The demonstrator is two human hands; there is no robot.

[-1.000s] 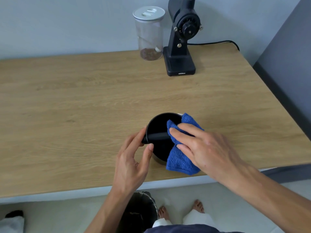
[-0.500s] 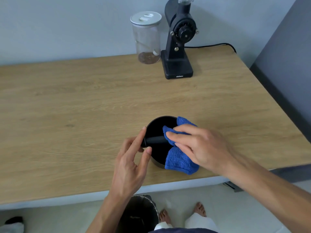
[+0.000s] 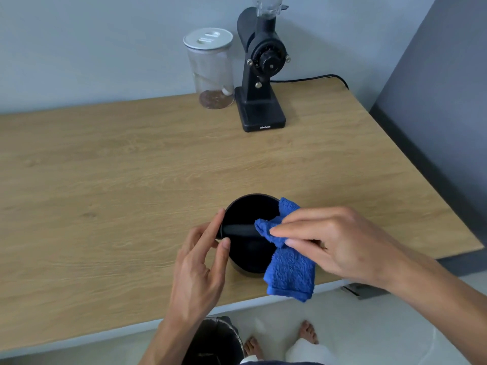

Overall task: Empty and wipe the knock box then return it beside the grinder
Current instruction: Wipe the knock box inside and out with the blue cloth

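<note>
The round black knock box (image 3: 247,214) stands upright on the wooden table (image 3: 131,180) near its front edge, with its dark bar across the opening. My left hand (image 3: 203,267) steadies it, fingertips on the left rim. My right hand (image 3: 334,243) pinches a blue cloth (image 3: 287,270) and presses one corner onto the right end of the bar; the rest of the cloth hangs over the box's right side. The black grinder (image 3: 261,75) stands at the back of the table, far from the box.
A clear jar with a white lid (image 3: 210,67) stands just left of the grinder. The grinder's black cable (image 3: 311,79) runs off the back right. A dark bin (image 3: 213,343) sits on the floor below the table's front edge, beside my bare feet.
My right hand has shifted its grip, drawing the cloth's corner onto the bar and lifting its palm off the rim. My left hand stays on the left rim. The view has tilted down.
</note>
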